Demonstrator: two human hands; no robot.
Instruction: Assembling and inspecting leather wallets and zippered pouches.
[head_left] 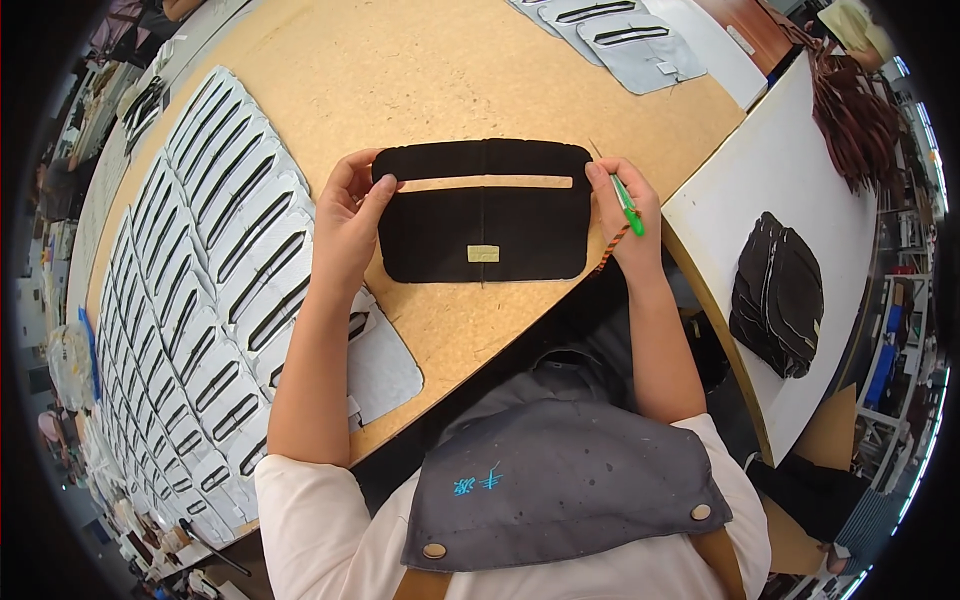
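Between my two hands a black fabric panel (430, 235) with rounded corners is held up flat over the wooden tabletop. A long narrow slot crosses its upper part, and the table shows through. Low in its middle sits a small yellow-green patch (483, 254). My left hand (345, 205) pinches the panel's left edge near the slot's end, thumb in front. My right hand (630, 210) grips the upper right edge between thumb and fingers. Tucked in that same hand is a green-and-white pen-like tool (628, 205), with an orange-and-black braided cord (612, 250) hanging from it.
Overlapping rows of pale grey panels with black-edged slots (240, 210) cover the table's left side. Similar panels (640, 50) lie at the far edge. On the white side table (715, 185) at right rest a black stack of pieces (778, 295) and dark red strips (850, 115).
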